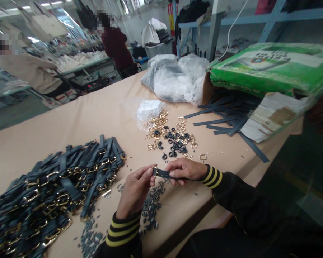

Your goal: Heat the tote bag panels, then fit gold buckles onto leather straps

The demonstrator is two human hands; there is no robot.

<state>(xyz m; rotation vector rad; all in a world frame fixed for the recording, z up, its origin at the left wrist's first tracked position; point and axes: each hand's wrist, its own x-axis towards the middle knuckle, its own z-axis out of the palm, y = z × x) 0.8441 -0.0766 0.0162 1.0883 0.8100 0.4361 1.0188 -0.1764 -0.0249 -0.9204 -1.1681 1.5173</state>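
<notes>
A dark strap [164, 174] with a gold buckle [155, 171] at its left end is stretched between my two hands, above the table's front part. My left hand [140, 184] pinches the buckle end between thumb and fingers. The strap's right part lies in my right hand [183, 170], its fingers closed round it. Beyond my hands lie gold buckles [161, 122] and small dark loops [176, 143]. Small dark pieces [152, 204] are scattered below and beside my left hand.
A large pile of buckled straps [56, 186] covers the table's left. Loose straps [228, 114] lie at the right beneath a green box [271, 70]. Plastic bags [177, 79] stand at the back. Two people [118, 46] sit at other tables beyond.
</notes>
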